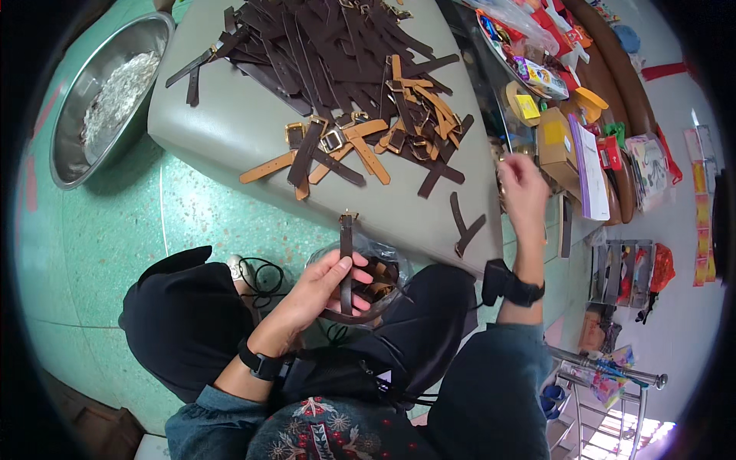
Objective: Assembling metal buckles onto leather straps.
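My left hand (313, 290) holds a dark brown leather strap (346, 244) upright between thumb and fingers, a small metal buckle at its upper end. My right hand (524, 190) is raised past the right edge of the grey padded bench (207, 138). Its fingers are pinched together, and whatever they hold is too small to make out. On the bench lies a big heap of dark brown straps (322, 57), with tan-backed buckled straps (368, 149) in front. One folded strap (465, 226) lies apart near the right corner. Below my left hand is a plastic bag (387, 257) with more straps inside.
A metal basin (65, 165) with silvery crumpled material stands on the green floor at left. At right are a cardboard box (556, 142), a tray of colourful packets (537, 77) and a brown sofa (629, 84). A metal rack (613, 383) stands lower right.
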Motion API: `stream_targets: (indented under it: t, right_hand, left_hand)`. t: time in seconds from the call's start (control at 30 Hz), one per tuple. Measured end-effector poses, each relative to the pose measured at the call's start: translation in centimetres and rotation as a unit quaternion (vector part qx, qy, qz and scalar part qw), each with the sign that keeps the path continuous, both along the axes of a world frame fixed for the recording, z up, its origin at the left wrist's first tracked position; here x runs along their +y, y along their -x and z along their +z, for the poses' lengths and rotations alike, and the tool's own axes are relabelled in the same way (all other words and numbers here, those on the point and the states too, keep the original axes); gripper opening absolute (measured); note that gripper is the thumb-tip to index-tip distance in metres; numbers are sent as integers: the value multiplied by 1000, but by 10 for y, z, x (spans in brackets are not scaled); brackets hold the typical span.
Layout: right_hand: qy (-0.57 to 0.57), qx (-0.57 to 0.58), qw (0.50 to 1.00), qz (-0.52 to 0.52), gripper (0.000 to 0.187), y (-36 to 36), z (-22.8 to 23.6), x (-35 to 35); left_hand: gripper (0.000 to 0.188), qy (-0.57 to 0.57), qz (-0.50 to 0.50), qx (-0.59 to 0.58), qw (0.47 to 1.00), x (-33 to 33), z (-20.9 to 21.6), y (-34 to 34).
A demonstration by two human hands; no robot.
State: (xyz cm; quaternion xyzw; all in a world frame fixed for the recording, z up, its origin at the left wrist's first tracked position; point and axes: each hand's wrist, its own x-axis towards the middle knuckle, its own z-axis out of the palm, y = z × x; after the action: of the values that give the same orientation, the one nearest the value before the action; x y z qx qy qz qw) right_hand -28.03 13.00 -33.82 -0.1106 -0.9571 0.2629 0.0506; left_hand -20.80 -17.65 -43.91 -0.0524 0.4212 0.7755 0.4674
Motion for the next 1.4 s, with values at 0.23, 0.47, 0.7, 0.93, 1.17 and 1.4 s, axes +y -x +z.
stream_targets:
  t: [0.23, 0.47, 0.7, 0.93, 1.17, 1.4]
  right_hand:
    - [-104, -34, 991, 71, 16, -59, -39, -5]
    - [45, -175, 983, -16, 12, -55, -33, -29]
    - [360, -386, 823, 212, 10, -72, -21, -64]
    - [146, -589, 755, 250, 13, -83, -4, -83]
    - [80, -523, 838, 133, 10, -129, 7, -71]
    - [199, -439, 871, 98, 14, -115, -5, -54]
  left_hand:
    - [37, -28, 21, -31, 999, 7, -4, 4]
    - [32, -53, 79, -97, 991, 2, -6, 5]
    - [29, -77, 57, -100, 990, 0, -2, 1]
    - [27, -82, 41, -93, 991, -2, 6, -4]
    - [32, -53, -80, -90, 991, 25, -13, -32]
    - [33, -27, -50, -62, 996, 29, -25, -28]
